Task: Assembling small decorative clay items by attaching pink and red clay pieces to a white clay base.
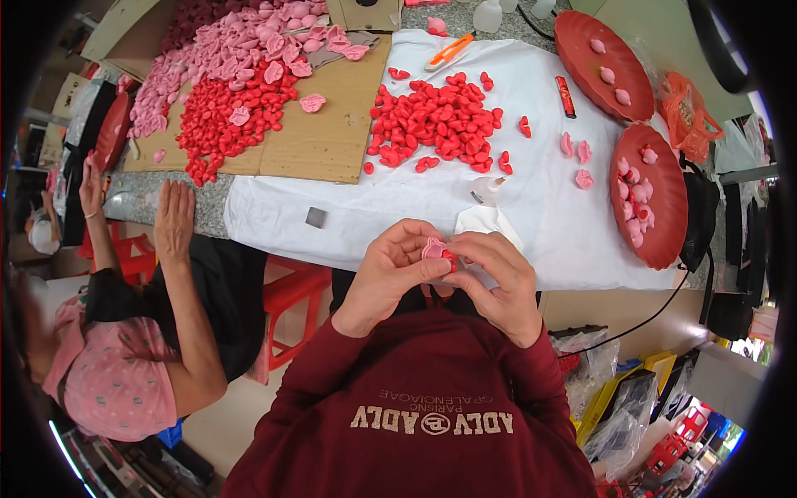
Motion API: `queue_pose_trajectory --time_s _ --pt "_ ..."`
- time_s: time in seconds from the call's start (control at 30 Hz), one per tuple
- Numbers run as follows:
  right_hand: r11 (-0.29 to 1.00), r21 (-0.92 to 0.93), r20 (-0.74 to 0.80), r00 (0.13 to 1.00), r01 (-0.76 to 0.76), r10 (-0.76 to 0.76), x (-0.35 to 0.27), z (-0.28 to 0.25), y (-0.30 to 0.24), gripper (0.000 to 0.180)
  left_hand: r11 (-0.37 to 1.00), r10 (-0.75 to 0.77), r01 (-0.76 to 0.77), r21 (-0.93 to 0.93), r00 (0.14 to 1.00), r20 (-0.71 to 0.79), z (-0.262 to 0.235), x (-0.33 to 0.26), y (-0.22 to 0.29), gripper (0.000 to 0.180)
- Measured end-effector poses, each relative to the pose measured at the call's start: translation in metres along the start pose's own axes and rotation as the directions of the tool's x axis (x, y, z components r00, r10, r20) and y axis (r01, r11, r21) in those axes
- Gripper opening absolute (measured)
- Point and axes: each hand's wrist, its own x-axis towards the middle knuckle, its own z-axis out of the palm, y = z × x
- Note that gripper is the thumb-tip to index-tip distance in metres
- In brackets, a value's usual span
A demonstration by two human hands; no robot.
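White cloth (548, 207) backs hands pinching soft pink petal (433, 248).

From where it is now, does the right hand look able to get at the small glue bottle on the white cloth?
Probably yes. The glue bottle lies just beyond the right hand with bare white cloth between, but that hand is pinching the pink and red piece together with the left hand.

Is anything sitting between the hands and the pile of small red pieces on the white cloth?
Yes. A small white glue bottle and white paper lie between the hands, left hand and right hand, and the red pieces pile.
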Motion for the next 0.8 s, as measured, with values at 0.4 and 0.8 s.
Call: queue_pose_trajectory --time_s 0.4,0.8 --pt "0.997 0.026 0.028 0.997 -0.066 0.066 -0.002 -0.0003 0.0012 0.032 0.989 -0.126 0.127 0.081 0.992 -0.017 -0.0007 0.0045 0.0019 0.046" --pt "0.934 0.199 0.146 0.951 -0.297 0.271 -0.0049 -0.003 0.0059 0.008 0.905 -0.096 0.042 0.424 0.99 0.107 0.0071 0.004 -0.0015 0.071"
